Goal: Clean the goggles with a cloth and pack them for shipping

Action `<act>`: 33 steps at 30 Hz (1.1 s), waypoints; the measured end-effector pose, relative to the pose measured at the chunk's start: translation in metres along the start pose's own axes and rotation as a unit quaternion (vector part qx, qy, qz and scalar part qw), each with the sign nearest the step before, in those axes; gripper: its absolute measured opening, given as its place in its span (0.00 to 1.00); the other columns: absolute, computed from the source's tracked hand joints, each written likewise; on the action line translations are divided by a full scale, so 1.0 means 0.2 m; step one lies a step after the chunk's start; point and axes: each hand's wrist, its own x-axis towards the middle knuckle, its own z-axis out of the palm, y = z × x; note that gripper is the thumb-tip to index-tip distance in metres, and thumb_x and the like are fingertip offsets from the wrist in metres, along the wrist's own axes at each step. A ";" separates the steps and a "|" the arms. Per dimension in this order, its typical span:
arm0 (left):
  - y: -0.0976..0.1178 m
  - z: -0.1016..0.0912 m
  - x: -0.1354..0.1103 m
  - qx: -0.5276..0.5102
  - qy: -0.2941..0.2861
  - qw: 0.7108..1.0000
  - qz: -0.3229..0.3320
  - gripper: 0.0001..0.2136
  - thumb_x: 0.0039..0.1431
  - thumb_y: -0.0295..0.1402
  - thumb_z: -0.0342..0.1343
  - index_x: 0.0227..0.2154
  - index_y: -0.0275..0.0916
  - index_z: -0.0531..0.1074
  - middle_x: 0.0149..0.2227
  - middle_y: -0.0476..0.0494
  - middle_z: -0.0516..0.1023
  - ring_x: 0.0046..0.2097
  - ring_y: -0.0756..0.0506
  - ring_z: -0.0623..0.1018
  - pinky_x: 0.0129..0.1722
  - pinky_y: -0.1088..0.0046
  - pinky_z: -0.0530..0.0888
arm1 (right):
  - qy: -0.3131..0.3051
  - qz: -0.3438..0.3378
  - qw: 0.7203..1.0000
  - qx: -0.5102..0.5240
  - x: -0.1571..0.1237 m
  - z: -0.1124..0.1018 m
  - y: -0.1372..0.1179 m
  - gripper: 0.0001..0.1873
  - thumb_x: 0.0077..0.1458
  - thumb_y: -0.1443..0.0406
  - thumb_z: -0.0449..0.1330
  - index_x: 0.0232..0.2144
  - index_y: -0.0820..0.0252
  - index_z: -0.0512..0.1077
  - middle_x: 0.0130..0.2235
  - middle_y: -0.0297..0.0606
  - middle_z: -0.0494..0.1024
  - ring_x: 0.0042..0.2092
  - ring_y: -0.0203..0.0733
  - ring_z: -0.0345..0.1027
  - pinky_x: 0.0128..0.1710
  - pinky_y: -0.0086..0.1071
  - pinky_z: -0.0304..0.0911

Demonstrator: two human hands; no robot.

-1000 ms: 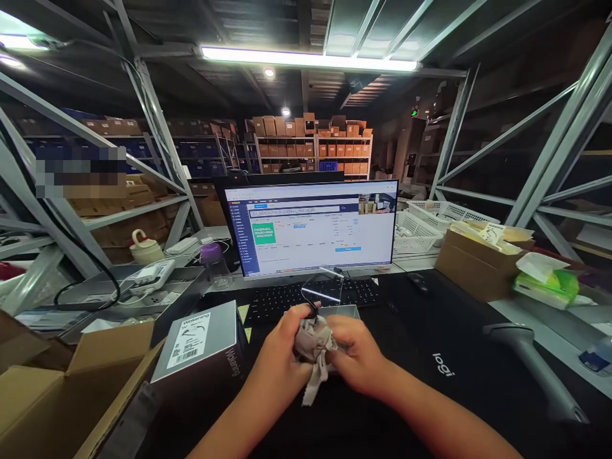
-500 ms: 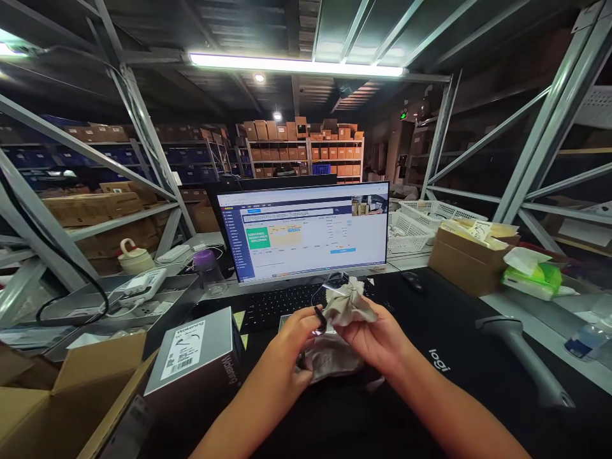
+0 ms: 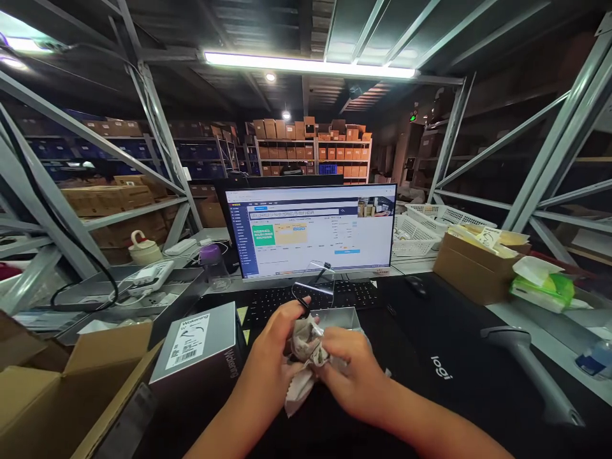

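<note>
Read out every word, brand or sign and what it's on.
"Wakening": white paper label atop the silver-topped dark box.
"Wakening": that box's dark side.
"logi": flat black desk mat.
Too small or blurred: rest of that label, text on wide black-framed monitor, small lit green sign, shelved brown cartons, white paper slip.
</note>
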 end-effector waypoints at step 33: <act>-0.02 0.02 0.02 0.280 0.002 0.919 0.278 0.18 0.60 0.24 0.56 0.51 0.46 0.68 0.59 0.38 0.66 0.58 0.42 0.72 0.56 0.66 0.74 | 0.187 0.298 0.814 0.463 0.08 -0.20 -0.04 0.24 0.32 0.60 0.79 0.16 0.63 0.67 0.14 0.22 0.61 0.17 0.21 0.43 0.18 0.19 0.47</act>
